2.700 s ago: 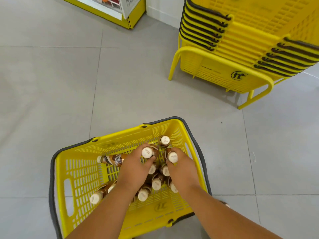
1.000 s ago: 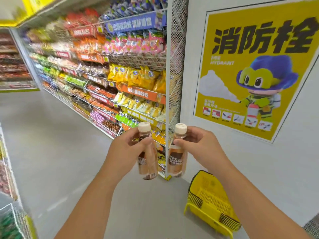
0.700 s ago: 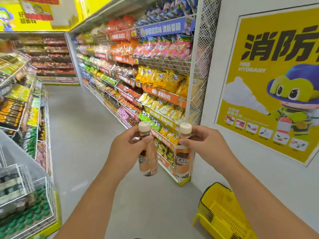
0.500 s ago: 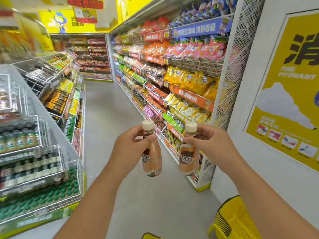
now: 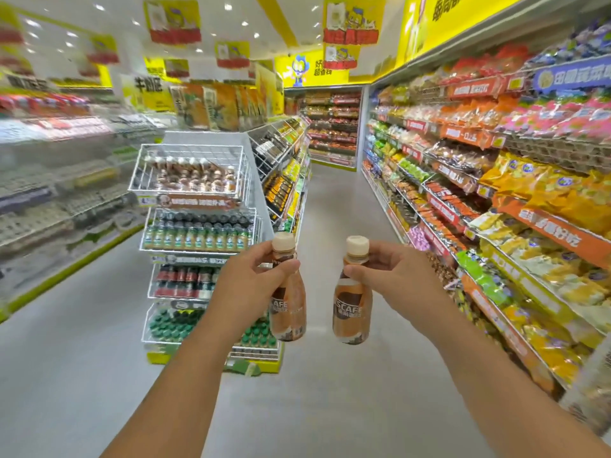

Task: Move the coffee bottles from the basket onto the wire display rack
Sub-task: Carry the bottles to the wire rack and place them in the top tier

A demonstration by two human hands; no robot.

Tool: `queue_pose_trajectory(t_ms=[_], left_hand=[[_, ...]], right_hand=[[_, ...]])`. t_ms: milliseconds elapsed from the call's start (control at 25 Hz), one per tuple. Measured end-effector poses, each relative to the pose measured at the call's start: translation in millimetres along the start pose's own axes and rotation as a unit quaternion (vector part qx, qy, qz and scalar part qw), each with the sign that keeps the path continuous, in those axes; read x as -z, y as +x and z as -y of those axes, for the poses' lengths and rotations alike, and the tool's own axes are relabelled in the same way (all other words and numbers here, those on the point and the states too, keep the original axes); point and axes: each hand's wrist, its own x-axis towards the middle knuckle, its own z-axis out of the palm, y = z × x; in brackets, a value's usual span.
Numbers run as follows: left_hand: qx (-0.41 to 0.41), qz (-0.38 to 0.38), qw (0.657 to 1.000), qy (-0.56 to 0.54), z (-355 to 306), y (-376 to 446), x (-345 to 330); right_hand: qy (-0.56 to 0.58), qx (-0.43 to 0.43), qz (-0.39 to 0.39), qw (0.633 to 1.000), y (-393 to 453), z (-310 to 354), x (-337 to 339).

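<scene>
Each hand carries one coffee bottle by the neck: the left hand has its fingers curled round the left bottle, and the right hand pinches the right bottle just under its cap. Both hang upright in mid-air, well short of the wire display rack ahead on the left. Its top tier seems to hold matching brown bottles, so carry both there, keep them upright, and set them into a free gap one at a time.

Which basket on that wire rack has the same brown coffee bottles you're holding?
The top basket of the wire rack: its bottles are brown with pale caps. The baskets below hold green-labelled, dark red-labelled and green-capped bottles.
</scene>
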Motion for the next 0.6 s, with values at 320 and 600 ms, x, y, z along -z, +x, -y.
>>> queue_pose_trajectory(t_ms=[320, 600], left_hand=[[-0.001, -0.054, 0.996, 0.068, 67.8, 100.5, 195.9], [0.005, -0.070, 0.994, 0.088, 116.4, 196.3, 321.8]], right_hand=[[0.013, 0.021, 0.054, 0.998, 110.1, 25.3, -208.2], [0.016, 0.013, 0.047, 0.999, 201.7, 40.9, -339.9]])
